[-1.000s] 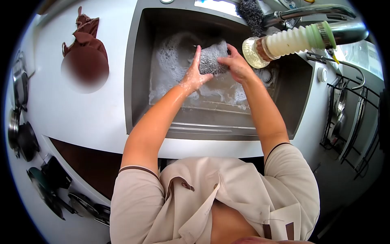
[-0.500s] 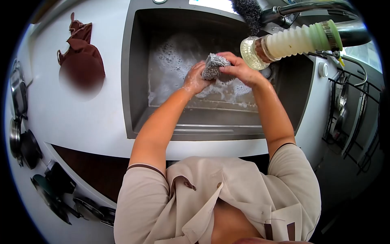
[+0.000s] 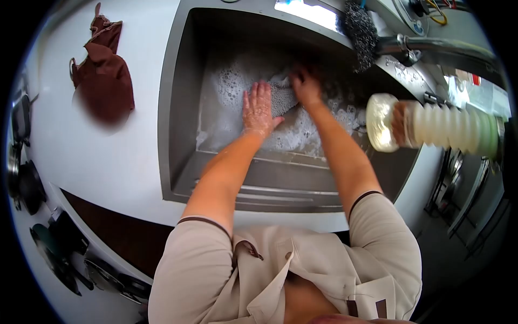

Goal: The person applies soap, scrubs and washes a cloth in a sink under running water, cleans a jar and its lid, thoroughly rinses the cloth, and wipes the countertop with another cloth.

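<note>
A grey, nubbly cleaning cloth (image 3: pixel 283 98) lies spread low in the sink (image 3: pixel 168 124), among soapy water and suds. My left hand (image 3: pixel 259 110) is flat with its fingers stretched out, resting at the cloth's left edge. At the cloth's upper right side, my right hand (image 3: pixel 306 89) has its fingers curled over the edge, gripping it. Its fingertips are partly lost in shadow and blur.
A ribbed faucet hose with a clear nozzle (image 3: pixel 382 123) juts in over the sink's right side. A dark scrubber (image 3: pixel 360 35) hangs by the metal pipe (image 3: pixel 442 47). Brown cloth (image 3: pixel 110 70) lies on the left white counter (image 3: pixel 135 156). Pans (image 3: pixel 32 189) stand at far left.
The bunched cloth has gone from between my raised hands down into the sink and is opened out. My left hand has flattened. The view has shifted, and the nozzle appears lower and further right.
</note>
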The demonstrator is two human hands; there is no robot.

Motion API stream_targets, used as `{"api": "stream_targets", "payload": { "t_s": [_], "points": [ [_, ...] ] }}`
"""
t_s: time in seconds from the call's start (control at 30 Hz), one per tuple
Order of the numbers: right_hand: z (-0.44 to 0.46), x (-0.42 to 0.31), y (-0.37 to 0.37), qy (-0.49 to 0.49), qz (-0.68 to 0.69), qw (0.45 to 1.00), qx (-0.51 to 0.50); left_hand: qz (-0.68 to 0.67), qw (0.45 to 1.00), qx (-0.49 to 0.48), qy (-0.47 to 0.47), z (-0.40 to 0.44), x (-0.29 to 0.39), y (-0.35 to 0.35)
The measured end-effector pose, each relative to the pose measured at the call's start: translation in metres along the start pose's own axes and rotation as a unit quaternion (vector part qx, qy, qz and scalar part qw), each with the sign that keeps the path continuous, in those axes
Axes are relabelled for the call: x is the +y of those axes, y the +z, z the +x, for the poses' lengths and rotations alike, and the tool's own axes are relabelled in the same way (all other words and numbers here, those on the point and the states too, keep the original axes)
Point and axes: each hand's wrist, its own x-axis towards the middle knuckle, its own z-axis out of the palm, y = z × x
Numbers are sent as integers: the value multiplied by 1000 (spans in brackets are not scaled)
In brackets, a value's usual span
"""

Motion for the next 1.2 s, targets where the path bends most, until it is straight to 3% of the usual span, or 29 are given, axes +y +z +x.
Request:
{"api": "stream_targets", "payload": {
  "t_s": [0.07,0.1,0.13,0.17,0.2,0.23,0.27,0.3,0.33,0.47,0.5,0.53,0.57,0.6,0.63,0.7,0.77,0.8,0.83,0.87,0.9,0.97,1.0,1.07,1.1,1.17,1.2],
  "points": [
    [-32,-33,10,7,121,993,-8,-51,997,-1,-64,13,-10,13],
    [-50,-44,15,-125,193,972,43,-52,996,8,-69,23,-19,25],
    [-70,-68,-8,-173,127,977,12,132,990,5,-41,23,-25,44],
    [-80,-73,-9,-191,137,971,-46,311,950,-8,-12,16,-27,58],
    [-66,-69,1,-243,90,965,-48,209,978,14,21,11,-29,56],
    [-42,-63,14,-290,43,955,-44,212,977,10,18,16,-28,42],
    [-11,-59,25,-326,52,943,-50,140,985,-102,-9,24,-21,19],
    [28,-63,34,-234,91,963,-94,59,974,-218,-35,22,-13,9],
    [47,-69,38,-137,128,973,-136,-15,1000,7,8,10,-22,34],
    [-16,-63,15,-100,156,980,-78,15,1000,-9,7,7,-24,32],
    [-48,-65,-2,-179,128,974,-44,13,1000,-8,4,7,-26,38],
    [-71,-60,-15,-192,147,962,-126,63,996,-7,57,6,-26,45],
    [-61,-60,-8,-192,149,961,-135,112,988,-11,110,2,-24,52],
    [-42,-62,2,-265,140,949,-95,-68,992,-52,88,5,-25,32],
    [-21,-62,14,-339,131,931,-47,-68,992,-59,91,3,-21,26],
    [15,-58,26,-371,113,920,-62,-11,989,-143,16,8,-14,18],
    [22,-75,29,-60,85,994,14,43,995,-84,44,2,-16,30],
    [-3,-83,20,117,217,968,-38,36,995,-66,58,3,-20,36],
    [-42,-60,38,-92,87,989,80,26,996,-48,72,6,-24,44],
    [-70,-80,3,-109,111,988,14,189,978,-65,59,7,-24,55],
    [-98,-84,-12,-160,188,968,-52,181,979,-71,56,7,-25,57],
    [-93,-63,7,-315,90,938,-111,329,941,-17,79,6,-29,61],
    [-56,-40,28,-420,116,897,-80,26,993,-89,75,5,-28,45],
    [6,-17,53,-177,62,954,-235,50,990,-112,61,12,-22,16],
    [5,-24,41,-175,60,954,-236,74,987,-137,48,10,-16,9],
    [13,-61,22,-149,156,976,-28,116,976,-177,42,11,-17,13],
    [-21,-70,14,-134,163,977,-39,112,984,-125,56,9,-19,18]
  ]
}}
